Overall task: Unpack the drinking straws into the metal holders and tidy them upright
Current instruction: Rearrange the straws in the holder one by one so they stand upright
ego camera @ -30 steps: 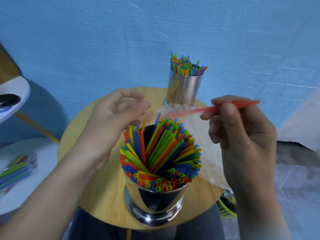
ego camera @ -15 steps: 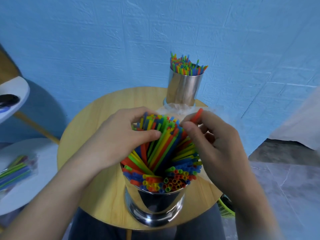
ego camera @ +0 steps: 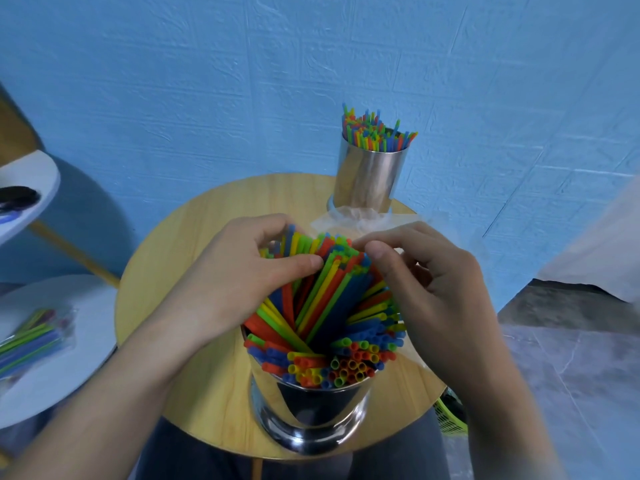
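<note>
The left hand (ego camera: 242, 278) grips the leaning straws (ego camera: 325, 299) between thumb and fingers. The right hand (ego camera: 427, 289), just beside it, pinches their tips. The metal holder (ego camera: 311, 414) stands below both.

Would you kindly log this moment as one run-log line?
phase: tidying | left hand: grips straws in near holder | right hand: pinches their tops | far holder: full

- The near holder (ego camera: 311, 414): a shiny steel cup I see upright at the desk's (ego camera: 207, 244) near edge.
- Its straws (ego camera: 332, 306): red, blue, green, yellow; front ones stand straight, the rest lean away, tips gripped by the left hand (ego camera: 242, 271) and right hand (ego camera: 426, 282).
- The far holder (ego camera: 369, 178): upright at the far edge, packed with upright far straws (ego camera: 375, 131).
</note>
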The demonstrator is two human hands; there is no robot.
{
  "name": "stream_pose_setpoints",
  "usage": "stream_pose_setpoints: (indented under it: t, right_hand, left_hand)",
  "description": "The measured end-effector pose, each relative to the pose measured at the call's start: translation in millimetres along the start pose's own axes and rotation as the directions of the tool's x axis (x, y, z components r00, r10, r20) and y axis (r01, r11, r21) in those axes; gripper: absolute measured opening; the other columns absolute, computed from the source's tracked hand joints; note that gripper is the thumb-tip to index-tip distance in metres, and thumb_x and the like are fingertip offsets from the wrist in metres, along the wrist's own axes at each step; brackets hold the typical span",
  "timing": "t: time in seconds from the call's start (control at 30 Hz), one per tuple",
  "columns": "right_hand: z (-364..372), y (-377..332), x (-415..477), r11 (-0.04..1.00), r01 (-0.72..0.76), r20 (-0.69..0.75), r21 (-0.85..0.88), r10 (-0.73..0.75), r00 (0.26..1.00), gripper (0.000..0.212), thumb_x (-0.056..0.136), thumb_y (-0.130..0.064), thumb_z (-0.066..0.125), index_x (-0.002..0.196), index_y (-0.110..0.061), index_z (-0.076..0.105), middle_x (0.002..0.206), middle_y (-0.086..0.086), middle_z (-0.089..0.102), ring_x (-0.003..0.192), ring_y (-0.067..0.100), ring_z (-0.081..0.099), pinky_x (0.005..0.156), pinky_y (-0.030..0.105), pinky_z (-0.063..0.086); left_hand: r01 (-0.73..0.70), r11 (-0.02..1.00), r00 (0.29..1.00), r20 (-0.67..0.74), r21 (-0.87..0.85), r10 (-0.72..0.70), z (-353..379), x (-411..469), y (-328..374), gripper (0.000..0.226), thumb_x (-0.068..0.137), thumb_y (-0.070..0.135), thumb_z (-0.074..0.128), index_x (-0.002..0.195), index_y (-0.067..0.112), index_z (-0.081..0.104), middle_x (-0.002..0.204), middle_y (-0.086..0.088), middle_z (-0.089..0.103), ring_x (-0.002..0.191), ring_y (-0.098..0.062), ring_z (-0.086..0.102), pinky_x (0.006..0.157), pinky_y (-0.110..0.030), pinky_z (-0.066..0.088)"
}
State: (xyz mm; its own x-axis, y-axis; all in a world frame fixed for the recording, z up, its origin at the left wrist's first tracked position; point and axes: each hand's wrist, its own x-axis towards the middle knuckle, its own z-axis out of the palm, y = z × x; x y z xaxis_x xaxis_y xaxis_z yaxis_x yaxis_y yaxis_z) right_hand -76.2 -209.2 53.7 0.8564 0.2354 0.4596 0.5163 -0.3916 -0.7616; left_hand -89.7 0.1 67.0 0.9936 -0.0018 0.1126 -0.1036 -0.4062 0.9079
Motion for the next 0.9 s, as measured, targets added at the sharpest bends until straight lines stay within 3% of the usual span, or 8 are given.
stream_pose_setpoints:
  t: [0.17,0.23,0.37,0.5,0.6,0.7,0.83,0.9]
  right_hand:
    - [0,0,0,1.000,0.009,0.004,0.008,-0.009,1.000,0.020,0.099,-0.038,0.057,0.098,-0.032,0.076,0.097,-0.012,0.065,0.083,0.019,0.063,0.071,0.039,0.053]
    - [0,0,0,1.000,0.010,0.002,0.013,-0.010,1.000,0.019,0.099,-0.036,0.058,0.097,-0.032,0.076,0.096,-0.012,0.065,0.082,0.019,0.062,0.070,0.037,0.051]
    - [0,0,0,1.000,0.019,-0.005,0.014,-0.018,1.000,0.018,0.099,-0.034,0.058,0.096,-0.031,0.076,0.095,-0.012,0.065,0.082,0.020,0.061,0.068,0.034,0.049]
    - [0,0,-1,1.000,0.012,-0.003,0.019,-0.012,1.000,0.019,0.100,-0.036,0.058,0.097,-0.032,0.076,0.096,-0.012,0.064,0.082,0.020,0.061,0.068,0.040,0.051]
    - [0,0,-1,1.000,0.008,-0.001,0.023,-0.008,1.000,0.019,0.100,-0.037,0.057,0.097,-0.032,0.076,0.096,-0.013,0.064,0.082,0.020,0.062,0.068,0.042,0.052]
    - [0,-1,-2,1.000,0.013,0.001,0.014,-0.013,1.000,0.019,0.100,-0.036,0.057,0.097,-0.033,0.075,0.096,-0.013,0.064,0.082,0.020,0.060,0.067,0.036,0.050]
    - [0,-2,-3,1.000,0.021,-0.001,-0.002,-0.021,1.000,0.018,0.100,-0.036,0.058,0.096,-0.035,0.075,0.095,-0.012,0.063,0.082,0.019,0.059,0.065,0.026,0.047]
    - [0,-2,-4,1.000,0.021,-0.002,-0.007,-0.021,1.000,0.018,0.100,-0.037,0.058,0.097,-0.034,0.075,0.095,-0.010,0.063,0.081,0.019,0.059,0.065,0.027,0.046]
  left_hand:
    - [-0.043,0.999,0.999,-0.029,0.007,0.043,0,1,0,0.013,0.075,0.041,0.077,0.078,0.028,0.077,0.092,0.003,0.069,0.084,-0.012,0.070,0.078,-0.032,0.057]
    - [-0.047,0.999,0.999,-0.017,-0.012,0.047,1,0,1,0.009,0.077,0.037,0.078,0.080,0.029,0.079,0.093,0.004,0.070,0.086,-0.012,0.072,0.080,-0.035,0.059]
    - [-0.051,0.995,0.998,0.017,-0.081,0.052,2,-3,4,0.005,0.085,0.021,0.077,0.088,0.024,0.080,0.086,0.007,0.078,0.079,-0.008,0.075,0.068,-0.019,0.057]
    - [-0.064,0.998,0.998,-0.009,-0.006,0.063,0,-2,2,0.011,0.079,0.037,0.079,0.089,0.032,0.076,0.086,0.007,0.076,0.081,-0.011,0.074,0.071,-0.029,0.059]
    - [-0.092,0.995,0.996,-0.014,0.026,0.092,0,-2,2,0.011,0.078,0.038,0.079,0.086,0.033,0.073,0.084,0.008,0.074,0.079,-0.009,0.071,0.069,-0.026,0.057]
    - [-0.134,0.988,0.991,0.012,0.071,0.133,1,-2,4,0.010,0.080,0.038,0.079,0.084,0.032,0.071,0.083,0.006,0.072,0.081,-0.012,0.069,0.070,-0.019,0.053]
    - [-0.177,0.976,0.984,0.006,0.125,0.178,-3,2,7,0.014,0.077,0.048,0.077,0.084,0.037,0.070,0.097,0.016,0.070,0.102,0.000,0.063,0.093,-0.021,0.045]
    - [-0.207,0.971,0.978,-0.009,0.123,0.210,-4,4,11,0.013,0.075,0.049,0.074,0.084,0.040,0.070,0.101,0.020,0.069,0.109,0.004,0.060,0.100,-0.024,0.042]
